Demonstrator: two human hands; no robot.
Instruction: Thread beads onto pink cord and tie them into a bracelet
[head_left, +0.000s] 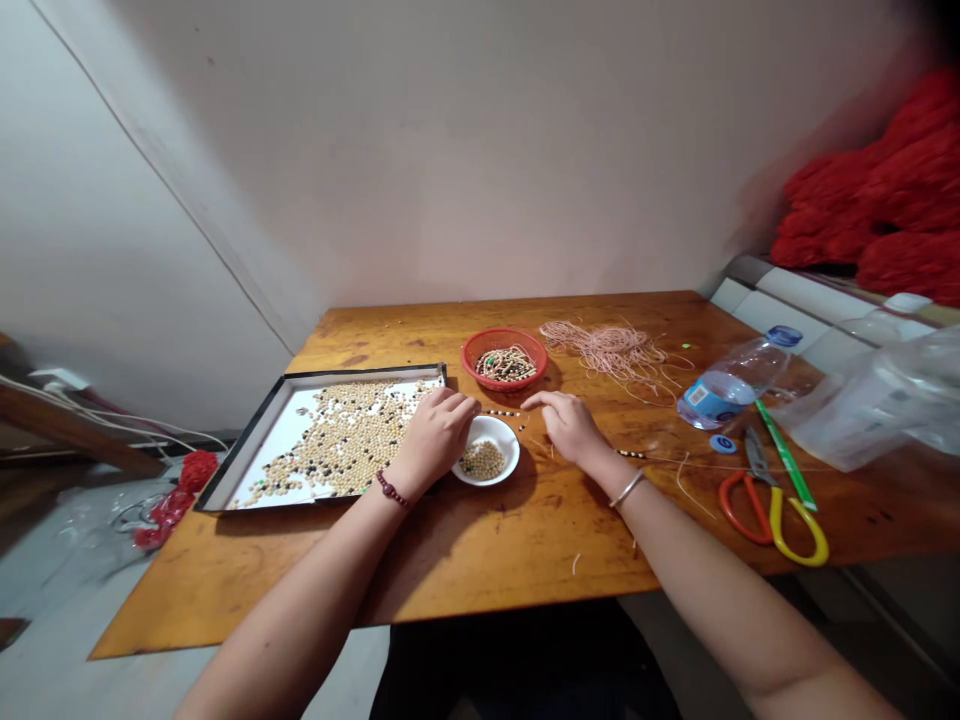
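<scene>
My left hand [441, 428] is closed, its fingertips bent down over the left rim of a small white bowl [512, 470] of beads; what they hold, if anything, is hidden. A short row of black and cream beads [501, 412] lies between my two hands. My right hand [571, 428] reaches in from the other side, index finger stretched toward the end of that row, the other fingers partly bent. Left of the bowl is a black-rimmed tray [247, 440] spread with cream and black beads. A threaded bead strand [631, 454] emerges beside my right wrist.
Behind the bowl stands a red basket [504, 383] of bead strands, beside a tangle of pink cord [607, 350]. To the right are a water bottle [731, 385], a blue cap [722, 444], scissors [772, 500], a green strip [786, 455] and clear plastic [877, 400].
</scene>
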